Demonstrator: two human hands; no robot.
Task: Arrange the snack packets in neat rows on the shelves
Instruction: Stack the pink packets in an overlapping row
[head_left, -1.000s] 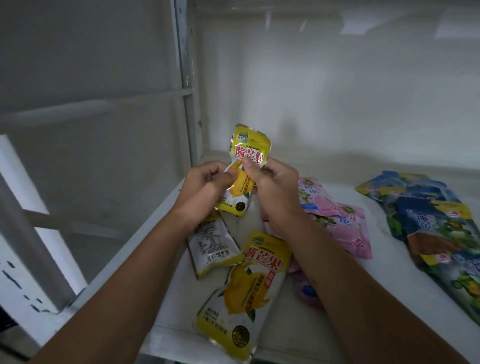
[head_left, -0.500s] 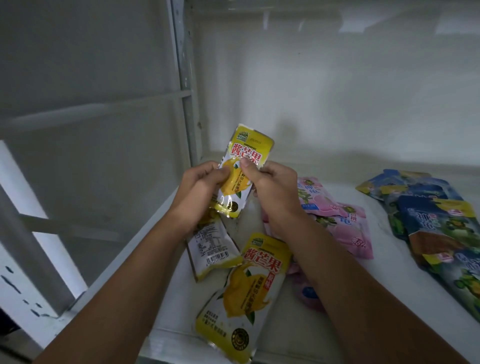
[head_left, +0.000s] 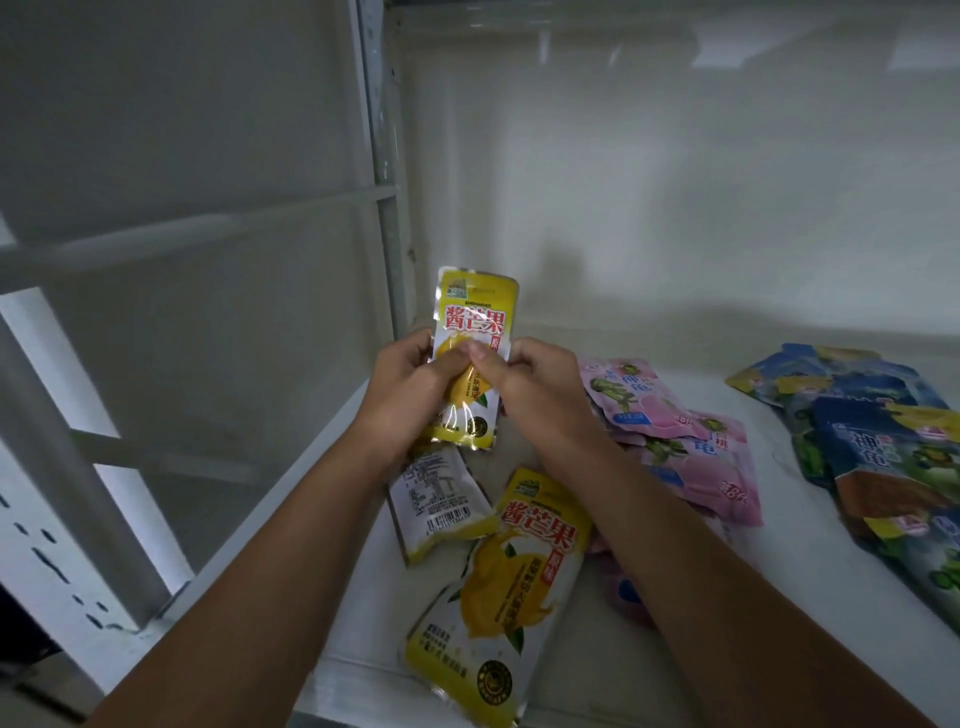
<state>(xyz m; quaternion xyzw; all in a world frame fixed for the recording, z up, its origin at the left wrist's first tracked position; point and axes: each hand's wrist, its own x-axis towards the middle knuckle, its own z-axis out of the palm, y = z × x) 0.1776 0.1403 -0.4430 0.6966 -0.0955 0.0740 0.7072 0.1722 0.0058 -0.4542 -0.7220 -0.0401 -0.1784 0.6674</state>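
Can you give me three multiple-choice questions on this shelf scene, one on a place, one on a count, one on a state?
1. Where do the pink packets lie?
A. Between the yellow and blue packets
B. Left of the yellow ones
C. On the floor

2. How many yellow packets show?
A. One
B. Three
C. Six

3. What state is the held yellow packet in?
A. Lying flat on the shelf
B. Raised, gripped by both hands
C. Torn open

Answers:
1 A, the blue packets lie right of them.
2 B, one held, two on the shelf.
3 B, left hand and right hand pinch it.
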